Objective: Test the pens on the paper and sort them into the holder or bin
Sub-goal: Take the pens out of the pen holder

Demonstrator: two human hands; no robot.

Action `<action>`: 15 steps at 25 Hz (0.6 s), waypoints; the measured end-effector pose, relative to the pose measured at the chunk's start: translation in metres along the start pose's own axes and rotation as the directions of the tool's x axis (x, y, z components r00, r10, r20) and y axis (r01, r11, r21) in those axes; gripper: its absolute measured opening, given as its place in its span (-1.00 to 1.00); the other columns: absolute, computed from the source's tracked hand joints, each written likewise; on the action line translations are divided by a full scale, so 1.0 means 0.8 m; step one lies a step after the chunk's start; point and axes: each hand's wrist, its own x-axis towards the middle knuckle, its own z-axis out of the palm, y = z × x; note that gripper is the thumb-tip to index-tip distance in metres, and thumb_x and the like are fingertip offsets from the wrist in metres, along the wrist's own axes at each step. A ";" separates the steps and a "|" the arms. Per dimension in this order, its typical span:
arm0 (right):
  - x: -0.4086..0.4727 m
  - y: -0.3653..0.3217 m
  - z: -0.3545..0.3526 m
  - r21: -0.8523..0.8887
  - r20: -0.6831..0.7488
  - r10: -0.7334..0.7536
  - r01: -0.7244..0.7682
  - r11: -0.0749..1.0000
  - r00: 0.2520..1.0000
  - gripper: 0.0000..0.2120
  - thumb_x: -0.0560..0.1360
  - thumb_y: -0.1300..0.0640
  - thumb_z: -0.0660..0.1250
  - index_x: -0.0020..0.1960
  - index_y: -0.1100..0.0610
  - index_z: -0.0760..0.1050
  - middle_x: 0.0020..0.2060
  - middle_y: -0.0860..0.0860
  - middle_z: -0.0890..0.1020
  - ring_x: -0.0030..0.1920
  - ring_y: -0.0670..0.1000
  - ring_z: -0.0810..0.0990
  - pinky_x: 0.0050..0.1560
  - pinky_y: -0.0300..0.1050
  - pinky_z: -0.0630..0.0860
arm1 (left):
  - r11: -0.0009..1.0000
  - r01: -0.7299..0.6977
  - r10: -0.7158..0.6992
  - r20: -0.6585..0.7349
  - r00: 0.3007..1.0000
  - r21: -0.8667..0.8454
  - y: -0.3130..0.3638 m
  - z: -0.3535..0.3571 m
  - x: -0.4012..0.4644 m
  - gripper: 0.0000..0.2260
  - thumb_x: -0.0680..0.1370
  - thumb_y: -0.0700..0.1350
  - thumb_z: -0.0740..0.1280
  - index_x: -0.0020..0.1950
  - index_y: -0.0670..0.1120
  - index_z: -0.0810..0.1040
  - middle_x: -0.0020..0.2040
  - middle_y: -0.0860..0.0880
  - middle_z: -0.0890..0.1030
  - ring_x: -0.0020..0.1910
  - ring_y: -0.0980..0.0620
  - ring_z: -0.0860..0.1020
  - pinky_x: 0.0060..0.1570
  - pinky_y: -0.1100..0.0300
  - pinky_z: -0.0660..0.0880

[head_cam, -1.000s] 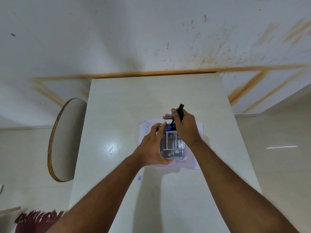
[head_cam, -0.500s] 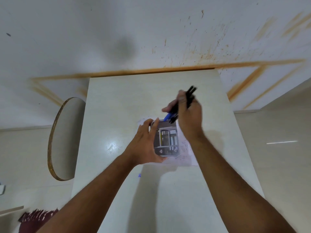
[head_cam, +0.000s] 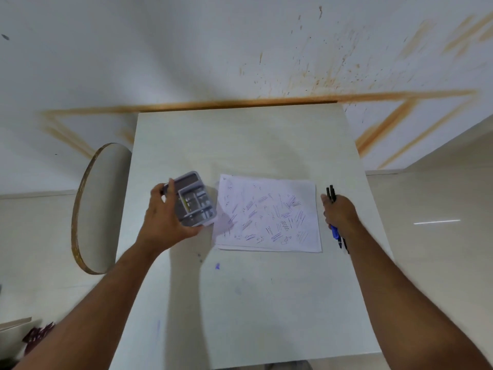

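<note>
We see the pens (head_cam: pixel 333 209) bunched in the right hand (head_cam: pixel 339 215), whose fingers are closed around them; black ends stick up above the fist, and a blue barrel with dark tips pokes out below it; we cannot count them exactly; the fist sits over the table (head_cam: pixel 240 303) just right of the paper (head_cam: pixel 269 217). The paper is a white sheet lying flat near the middle of the table, covered with short blue and dark test strokes, hatchings and scribbles. At its left edge is the holder (head_cam: pixel 196 202), a grey plastic organiser with several compartments, tilted; the left hand (head_cam: pixel 166 221) grips it, fingers wrapped around its left side and thumb under its near corner; we cannot tell whether it touches the table; something yellow shows inside one compartment. A small blue ink mark (head_cam: pixel 217 266) lies on the table nearer to us. A round board (head_cam: pixel 101 206) leans beside the table's left side, against the stained wall (head_cam: pixel 240 49).
</note>
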 end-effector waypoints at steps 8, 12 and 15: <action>-0.012 0.008 0.030 -0.405 -0.155 -0.202 0.124 0.906 0.967 -0.70 0.72 0.06 0.24 0.26 0.31 0.40 0.19 0.33 0.62 0.19 0.40 0.64 0.11 0.18 0.57 | 0.972 -0.090 0.100 -0.034 0.994 0.216 0.012 0.006 -0.004 0.17 0.30 0.22 0.66 0.71 0.05 0.02 0.71 -0.09 -0.05 0.70 -0.19 0.04 0.55 -0.45 0.02; -0.011 0.014 0.028 -0.413 -0.171 -0.252 0.163 0.896 0.953 -0.69 0.67 0.08 0.33 0.22 0.32 0.41 0.17 0.32 0.58 0.15 0.39 0.63 0.07 0.18 0.56 | 0.831 -0.490 0.552 -0.277 0.787 0.265 0.073 0.038 -0.032 -0.43 0.52 -0.03 0.51 0.49 -0.19 0.50 0.50 -0.26 0.42 0.55 -0.27 0.37 0.51 -0.45 0.22; -0.009 0.021 0.017 -0.332 -0.168 -0.247 0.181 0.926 0.954 -0.66 0.61 0.05 0.43 0.18 0.29 0.44 0.12 0.24 0.58 0.05 0.28 0.61 0.02 0.12 0.54 | 0.766 -0.605 0.638 -0.149 0.755 0.215 0.112 0.081 -0.049 -0.62 0.57 -0.12 0.41 0.38 -0.15 0.58 0.36 -0.20 0.53 0.43 -0.22 0.49 0.43 -0.29 0.37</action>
